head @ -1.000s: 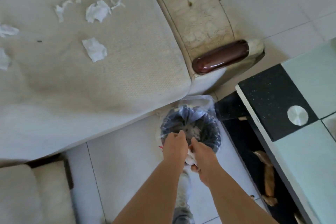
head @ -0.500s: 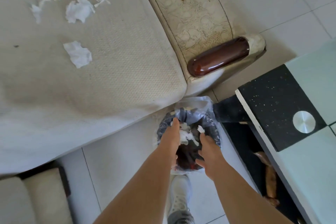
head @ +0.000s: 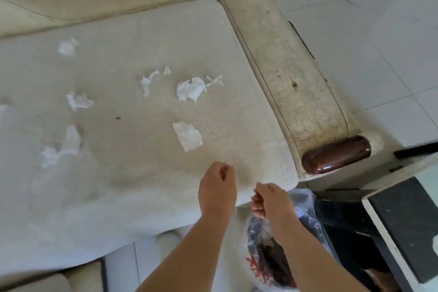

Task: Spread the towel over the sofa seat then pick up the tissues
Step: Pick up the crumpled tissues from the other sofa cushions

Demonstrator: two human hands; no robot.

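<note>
We see the towel lying flat over the sofa seat, its long axis running left to right along the seat, with its front edge draped over the seat's front, on the near side of our hands. The tissues lie scattered on it, crumpled: the closest piece sits just beyond the left hand, pointing diagonally from far-left to near-right. A larger wad lies farther beyond it, and more scraps spread well off to the left of both hands.

Our left hand hovers over the towel's front-right part, fingers loosely curled inward, holding nothing we can make out; we cannot tell whether it touches the cloth. Our right hand sits just to its right, at the seat's front edge, fingers curled under with thumb and fingertips drawn together; whether they pinch anything we cannot tell. Directly below and nearer than the right hand stands the bin, lined with a clear plastic bag, partly hidden by the right forearm. The cracked cream armrest with its glossy brown end cap runs away beyond and right of the right hand.
</note>
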